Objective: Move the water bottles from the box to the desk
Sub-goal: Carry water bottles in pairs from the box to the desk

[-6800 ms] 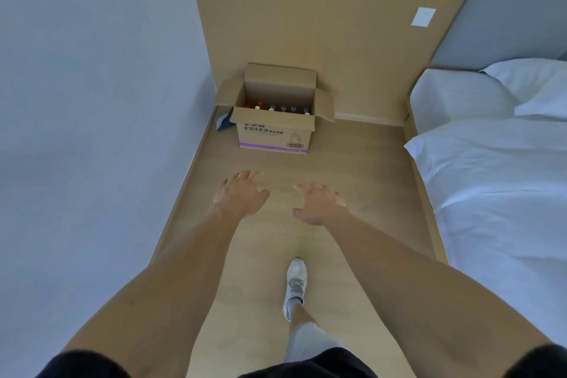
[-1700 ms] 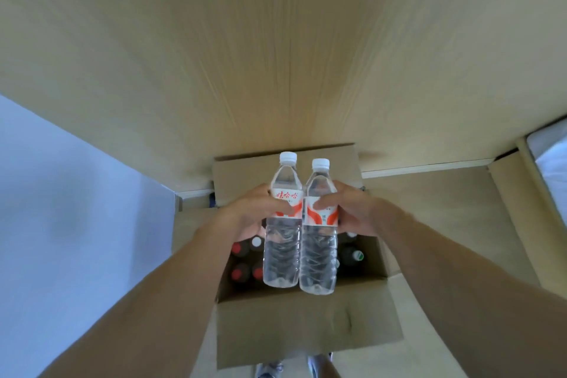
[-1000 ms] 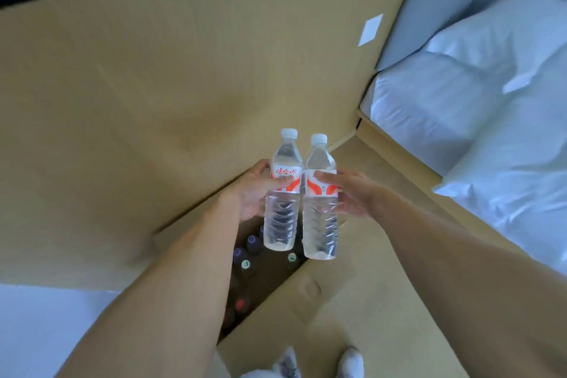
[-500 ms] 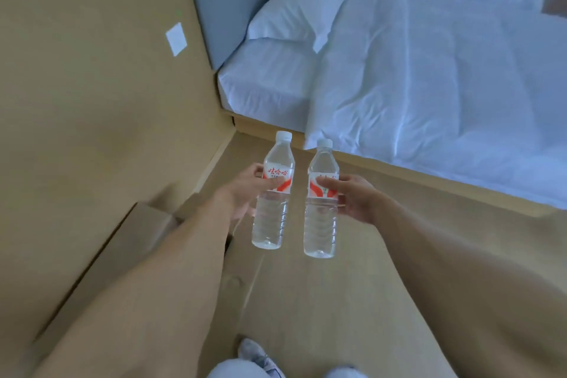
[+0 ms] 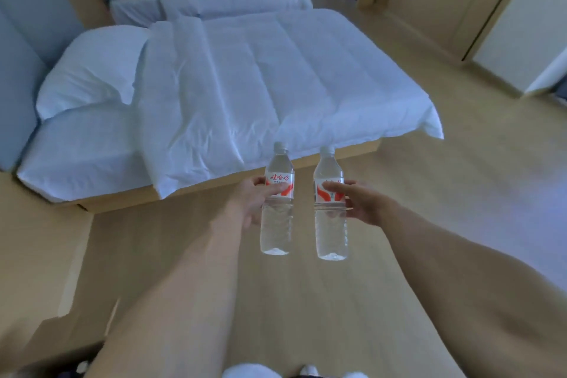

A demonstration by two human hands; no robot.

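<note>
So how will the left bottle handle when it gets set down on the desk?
The left bottle looks full of water, so probably heavy for its size. Tall and narrow, it may tip if set down crooked. The left hand grips it at the label; its thin ribbed wall likely gives a little under pressure.

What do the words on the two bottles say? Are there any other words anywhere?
"娃哈哈": red characters on the label of the water bottle that the left hand holds.
The label of the water bottle in the right hand, at, shows only red swooshes; its print is turned away or too blurred to read.
No other writing shows.
</note>
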